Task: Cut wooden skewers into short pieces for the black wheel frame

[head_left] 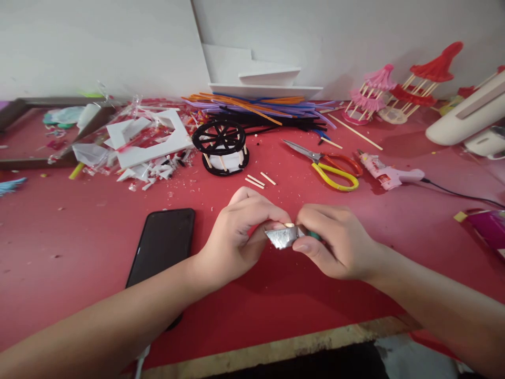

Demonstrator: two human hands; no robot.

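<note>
Over the front middle of the red table, my right hand [335,239] is closed round a cutter with a short, broad silver blade [281,238]; a bit of green shows between its fingers. My left hand [244,231] pinches a small pale wooden stick [289,225], whose end rests along the blade's upper edge. Most of the stick is hidden by my fingers. Beyond my hands stands a small round frame [220,145] of black pipe cleaner, with a spoked top, a white base and short wooden posts. Several short cut sticks [256,180] lie near it.
A black phone [163,242] lies by my left forearm. Scissors [327,166] and a pink glue gun [389,171] with its cable are to the right. White foam scraps [153,142], pipe cleaners [256,108] and pink [371,95] and red [426,84] models stand behind.
</note>
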